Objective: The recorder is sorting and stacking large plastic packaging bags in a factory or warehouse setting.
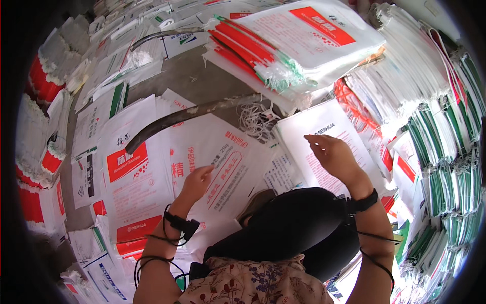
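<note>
"Where's the white sack pile [319, 172]?"
"One o'clock from the lap [298, 218], long axis eleven to five, below the right hand [331, 154], the nearer one; whether they touch, I can't tell."
"Anything held?"
"Both hands look empty, fingers loosely bent; the left hand [196, 184] is over a red-printed sack [228, 164]."
"Around?"
"Grey floor [195, 78] at eleven, green-edged stacks [445, 175] at two."

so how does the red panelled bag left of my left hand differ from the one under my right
The panelled bag carries solid red blocks; the plainer bag shows dark lettering and red text lines. A dark curved tube crosses the panelled bag's upper part; your right hand is over the plainer bag. The plainer bag catches brighter light than the panelled bag. Both are white with print.
</note>
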